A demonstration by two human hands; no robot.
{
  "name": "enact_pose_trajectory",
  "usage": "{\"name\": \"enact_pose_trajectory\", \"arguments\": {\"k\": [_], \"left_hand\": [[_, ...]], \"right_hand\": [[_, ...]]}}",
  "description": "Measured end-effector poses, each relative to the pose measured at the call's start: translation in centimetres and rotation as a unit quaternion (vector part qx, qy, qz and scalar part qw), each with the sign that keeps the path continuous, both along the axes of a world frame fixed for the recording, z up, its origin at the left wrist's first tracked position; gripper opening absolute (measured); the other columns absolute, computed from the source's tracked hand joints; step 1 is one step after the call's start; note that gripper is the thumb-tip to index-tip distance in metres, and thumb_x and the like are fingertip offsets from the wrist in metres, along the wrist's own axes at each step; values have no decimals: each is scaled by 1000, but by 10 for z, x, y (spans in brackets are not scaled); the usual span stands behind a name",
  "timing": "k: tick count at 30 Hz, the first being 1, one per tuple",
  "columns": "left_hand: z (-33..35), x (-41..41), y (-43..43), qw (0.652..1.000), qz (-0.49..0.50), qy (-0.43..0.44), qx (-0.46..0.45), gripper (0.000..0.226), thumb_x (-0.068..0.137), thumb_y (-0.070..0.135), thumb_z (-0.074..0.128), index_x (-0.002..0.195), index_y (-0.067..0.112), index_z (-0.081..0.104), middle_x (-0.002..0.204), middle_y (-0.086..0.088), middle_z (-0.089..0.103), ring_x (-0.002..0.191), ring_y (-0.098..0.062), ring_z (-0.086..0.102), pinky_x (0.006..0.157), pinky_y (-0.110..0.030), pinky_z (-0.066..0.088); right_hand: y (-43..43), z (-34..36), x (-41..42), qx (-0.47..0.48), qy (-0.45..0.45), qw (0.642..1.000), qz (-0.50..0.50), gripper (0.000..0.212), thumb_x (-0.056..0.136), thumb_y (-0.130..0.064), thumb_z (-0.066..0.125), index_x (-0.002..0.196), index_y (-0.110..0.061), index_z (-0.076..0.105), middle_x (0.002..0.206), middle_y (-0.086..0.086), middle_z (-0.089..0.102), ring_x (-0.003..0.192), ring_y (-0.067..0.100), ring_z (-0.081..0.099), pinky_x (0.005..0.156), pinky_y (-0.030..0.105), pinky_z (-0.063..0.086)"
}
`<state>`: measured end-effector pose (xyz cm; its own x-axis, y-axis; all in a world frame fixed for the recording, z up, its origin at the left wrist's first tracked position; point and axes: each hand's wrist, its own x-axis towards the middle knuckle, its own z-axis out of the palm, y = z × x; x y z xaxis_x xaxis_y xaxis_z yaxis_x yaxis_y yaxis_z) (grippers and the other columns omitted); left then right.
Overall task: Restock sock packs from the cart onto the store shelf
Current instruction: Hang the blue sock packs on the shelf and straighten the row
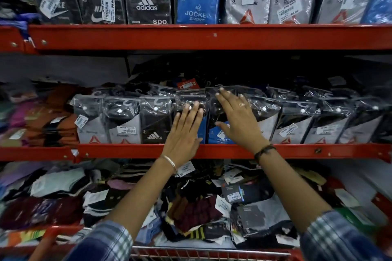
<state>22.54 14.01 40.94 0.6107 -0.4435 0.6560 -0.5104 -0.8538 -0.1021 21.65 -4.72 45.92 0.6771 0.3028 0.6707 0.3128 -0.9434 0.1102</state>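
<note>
The cart rim lies nearest, below both forearms. Above it the left hand presses flat and open-fingered against an upright sock pack on the middle shelf; just beside it the right hand, also spread, rests on the blue pack.

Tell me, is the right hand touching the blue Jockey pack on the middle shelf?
Touching. The head view shows the right hand lying flat on the blue Jockey pack, thumb across its front.

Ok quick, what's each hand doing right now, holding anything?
Left hand: open, flat against the sock packs, gripping nothing.
Right hand: open, fingers spread on the blue Jockey pack, not gripping.
</note>
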Motion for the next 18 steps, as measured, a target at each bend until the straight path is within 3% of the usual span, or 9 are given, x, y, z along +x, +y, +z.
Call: {"name": "enact_pose_trajectory", "arguments": {"k": [4,7,9,12,15,18], "left_hand": [[-42,2,-3,1000,-1,6,19,75,92,44,35,146,16,-10,153,1,-26,143,-23,-11,116,-40,-5],[-55,11,-9,999,23,22,25,74,92,52,26,145,18,-12,152,2,-27,143,-22,-10,115,-43,-2],[-57,16,-13,999,32,31,21,74,92,54,24,145,18,-12,153,2,-26,143,-23,-11,115,-44,-4],[-60,23,-19,998,34,42,15,74,91,59,19,145,19,-13,152,3,-28,142,-23,-14,114,-45,-6],[-61,27,-21,998,43,49,12,71,90,63,5,145,21,-13,151,5,-31,141,-21,-20,115,-49,-4],[-63,30,-22,997,48,52,14,73,89,66,5,145,22,-13,151,6,-31,140,-20,-22,114,-48,-8]], "right_hand": [[-6,-56,-7,-2,-52,998,24,59,90,-31,52,142,-13,30,152,6,33,142,18,21,118,40,10],[-16,-81,5,-52,-14,998,-14,63,94,-44,34,148,-18,16,160,-4,-6,146,13,-10,118,40,-1],[-21,-87,13,-70,8,997,-26,65,96,-53,24,150,-20,6,157,-8,-22,145,13,-16,118,39,-4],[-26,-87,21,-99,38,994,-39,71,94,-62,9,150,-19,-1,157,-6,-20,145,13,-17,118,39,-8],[-28,-83,24,-101,54,993,-35,76,92,-66,6,150,-16,8,158,-3,-2,144,12,-18,117,37,-8],[-29,-81,25,-94,67,993,-17,78,91,-66,7,149,-15,12,157,-2,5,144,11,-20,117,35,-9]]}}
